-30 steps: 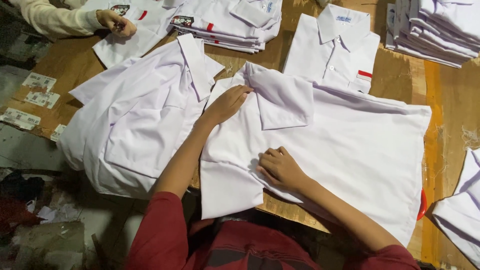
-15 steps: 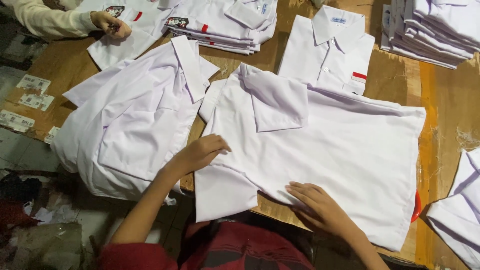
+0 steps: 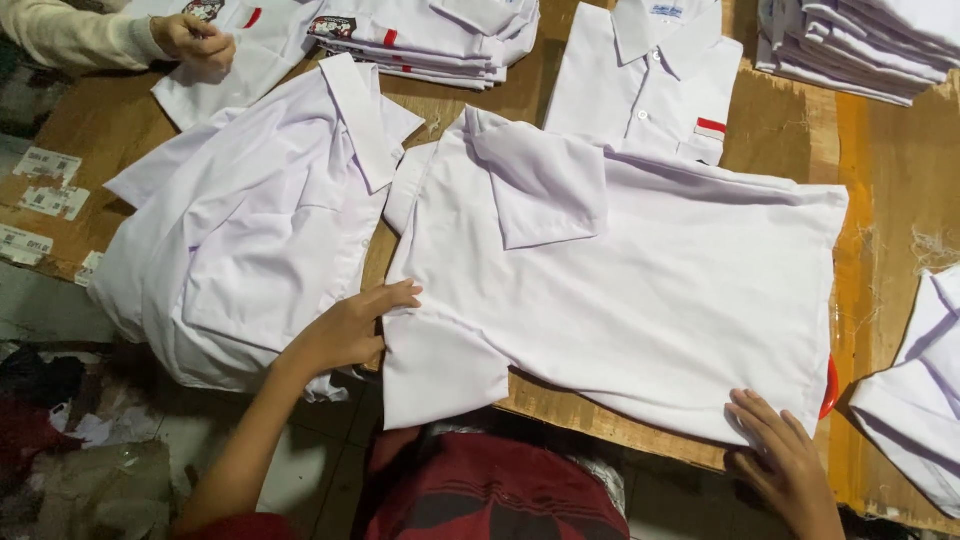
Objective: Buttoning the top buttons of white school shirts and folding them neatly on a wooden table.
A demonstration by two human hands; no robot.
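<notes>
The stack of folded shirts (image 3: pixel 860 45) at the upper right is cut off by the top edge, as is the collared shirt (image 3: pixel 650 70) beside it. A co-worker's hand (image 3: pixel 195 40) at the upper left is seen only to the sleeve. The labels (image 3: pixel 45 185) at the left edge are too small to be read. The red object (image 3: pixel 831 388) under the spread shirt (image 3: pixel 640 290) is mostly hidden.

hands (image 3: pixel 350 330) spread apart to shirt (image 3: pixel 640 290) edges

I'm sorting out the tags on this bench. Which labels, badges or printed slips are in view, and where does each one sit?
Paper slips: left edge of the table, small white rectangles with dark print.
Red tab: chest pocket of the folded shirt at top centre, small red strip.
Badges: sleeves of the stacked shirts at top, dark patches beside red strips.
No screens or signs.
</notes>
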